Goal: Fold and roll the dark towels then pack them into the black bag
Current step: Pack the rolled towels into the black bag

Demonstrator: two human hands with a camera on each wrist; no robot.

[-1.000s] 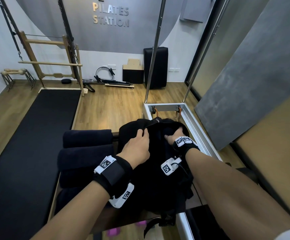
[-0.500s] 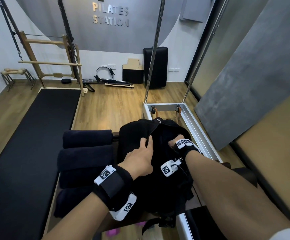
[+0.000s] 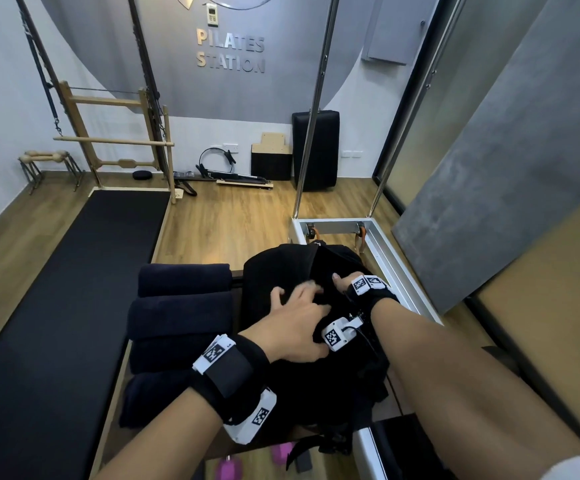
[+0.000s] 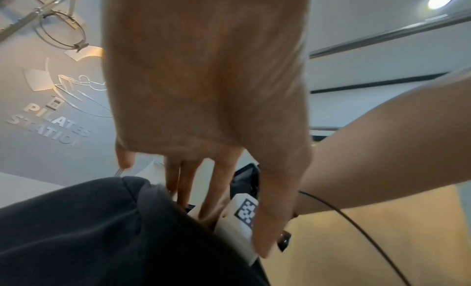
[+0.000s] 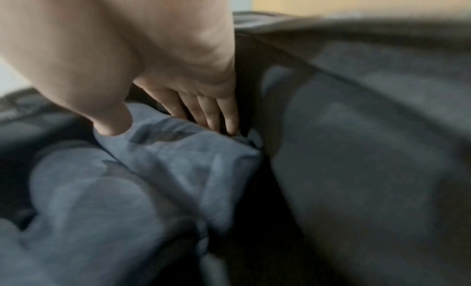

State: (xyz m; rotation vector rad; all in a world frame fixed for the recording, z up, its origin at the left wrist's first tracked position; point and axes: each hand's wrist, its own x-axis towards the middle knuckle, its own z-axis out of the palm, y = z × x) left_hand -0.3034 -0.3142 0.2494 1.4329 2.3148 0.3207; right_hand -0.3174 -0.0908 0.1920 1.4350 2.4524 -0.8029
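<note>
Packing stage, we judge: our right hand (image 3: pixel 345 284) is sunk into the mouth of the black bag (image 3: pixel 274 271), which sits at 12 o'clock from our chest on a dark bench. In the right wrist view the fingers (image 5: pixel 203 113) are straight and together, pressing down on bluish-dark cloth folded inside the opening, thumb (image 5: pixel 112 123) resting on top of the fold. We read it as a flat, pushing hand with nothing pinched, likely tamping a towel deeper to make room.

Our left hand (image 3: pixel 299 320) lies spread over the bag's near flap at about 6 o'clock from the right hand, fingers wide and blurred. We see it touching fabric but gripping nothing; its job is probably to brace the soft bag so the mouth stays open and doesn't slide.

The rolled dark towels (image 3: pixel 184 278) wait in a row at 9 o'clock from the bag, just beside it, long sides touching one another, running toward us. They are placed within easy left-hand reach, so each roll needs only a short sideways move. We count at least three rolls; the nearest one (image 3: pixel 157 396) is partly hidden by our left forearm.

Bag contents deeper down are hidden, so we can't say how full it is.
</note>
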